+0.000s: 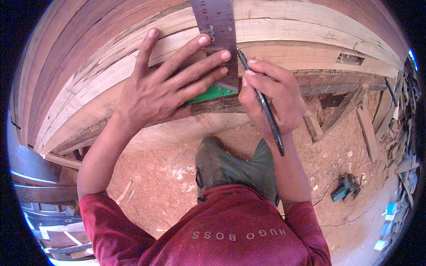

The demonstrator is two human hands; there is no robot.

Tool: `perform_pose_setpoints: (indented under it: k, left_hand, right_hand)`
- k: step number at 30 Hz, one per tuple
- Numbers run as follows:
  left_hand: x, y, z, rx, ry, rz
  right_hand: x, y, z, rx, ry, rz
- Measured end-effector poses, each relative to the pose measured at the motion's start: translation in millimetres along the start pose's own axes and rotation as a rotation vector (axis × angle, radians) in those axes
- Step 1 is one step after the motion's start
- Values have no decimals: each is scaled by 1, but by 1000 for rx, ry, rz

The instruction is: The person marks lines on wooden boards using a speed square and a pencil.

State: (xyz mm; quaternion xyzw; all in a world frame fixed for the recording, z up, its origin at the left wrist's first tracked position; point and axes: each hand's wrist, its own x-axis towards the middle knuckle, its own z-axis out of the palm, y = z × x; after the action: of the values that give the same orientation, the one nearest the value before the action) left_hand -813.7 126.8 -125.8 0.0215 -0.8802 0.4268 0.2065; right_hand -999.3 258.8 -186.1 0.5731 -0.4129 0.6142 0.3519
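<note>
My left hand [153,88] lies with fingers spread over a carpenter's square, its fingertips pressing on the metal blade [221,22]. Under that hand shows part of the square's green stock [215,92], against the lower edge of the pale planks [284,29]. Closed in a writing grip, my right hand [275,95] holds a slim black pencil [268,113]. The pencil's tip meets the wood just right of the blade's edge. My left palm hides part of the square and the planks beneath.
Curved reddish planks [84,35] run along the far left. A small rectangular hole [350,59] is cut in the planking at right. Wood offcuts [367,133] lean below it. On the sawdust-covered floor [155,173] sits a teal corded power tool [344,187]. Scrap wood [406,170] is piled far right.
</note>
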Motion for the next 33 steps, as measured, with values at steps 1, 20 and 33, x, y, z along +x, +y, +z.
perform_pose_setpoints:
  k: [1, 20, 33]
  left_hand:
    - [0, 0, 0, 2, 3, -3]
    - [2, 2, -1, -15, 9, -14]
    - [8, 5, 1, -34, -9, -28]
  right_hand:
    - [-1, -1, -1, 10, -14, 25]
    - [5, -12, -11, 11, 53, 114]
    - [4, 13, -6, 141, 113, 143]
